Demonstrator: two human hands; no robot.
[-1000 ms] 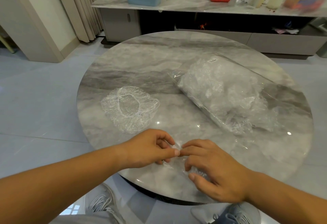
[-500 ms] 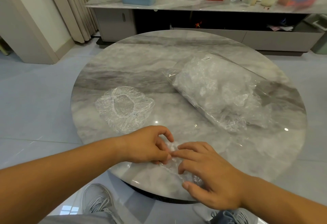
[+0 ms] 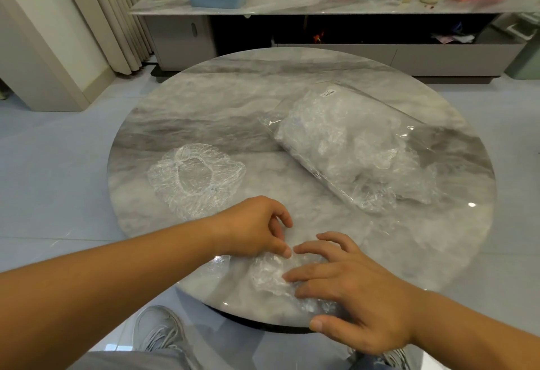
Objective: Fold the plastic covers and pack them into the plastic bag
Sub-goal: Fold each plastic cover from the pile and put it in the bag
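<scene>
From where I stand, the person leans over the round marble table (image 3: 233, 92) with both hands low at its near edge, working a small crumpled cover (image 3: 268, 276) of clear film. The right hand (image 3: 350, 290) lies on it with fingers splayed and fairly straight, pressing the bundle flat against the stone. The left hand (image 3: 254, 229) is curled, its thumb tip down at the far edge of the film; whether it really pinches the plastic or only touches it I cannot tell. A second cover, the spread cover (image 3: 195, 179), lies open just beyond the left hand with its gathered rim showing, not yet folded. The plastic bag (image 3: 350, 150) lies well apart to the right, already bulging with crinkled covers. My worry is the spring in this stuff: the film is thin and the rim looks elasticated, so the moment the pressing palm lifts, the folds will likely puff open again. The bundle also sits close to the table's near rim on polished, slippery stone, and a sideways push could slide it off onto the floor. The bag looks crowded too, so forcing another cover in may squeeze earlier ones back out, or drag the whole bag across the marble.
</scene>
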